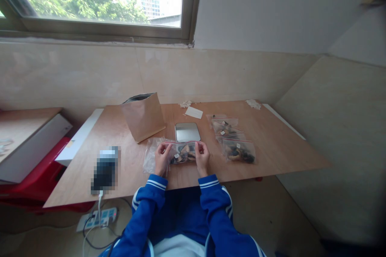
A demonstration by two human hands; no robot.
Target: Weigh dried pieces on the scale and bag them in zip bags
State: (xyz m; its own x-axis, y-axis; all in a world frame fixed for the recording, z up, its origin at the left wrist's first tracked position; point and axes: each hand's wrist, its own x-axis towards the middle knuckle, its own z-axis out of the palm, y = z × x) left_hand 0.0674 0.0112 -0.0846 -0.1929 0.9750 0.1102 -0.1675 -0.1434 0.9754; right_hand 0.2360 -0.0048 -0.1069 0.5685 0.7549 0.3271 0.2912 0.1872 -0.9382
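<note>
Between my hands is a clear zip bag (pixel 183 155) with a red seal line, holding brown and dark dried pieces and a small white label. My left hand (pixel 163 156) pinches its top left corner. At the top right corner, my right hand (pixel 202 156) pinches the same seal edge. Just behind the bag lies a flat silver scale (pixel 187 132). Clear, seemingly unfilled plastic bags (pixel 151 156) lie beside and partly under my left hand. To the right, several filled zip bags (pixel 239 151) overlap in a row on the table.
An open brown paper bag (pixel 144 117) stands at the back left of the wooden table (pixel 280 144). A white card (pixel 194 112) lies behind the scale. A blurred phone-like object (pixel 104 170) with a white cable sits at left, above a power strip (pixel 97 219) on the floor.
</note>
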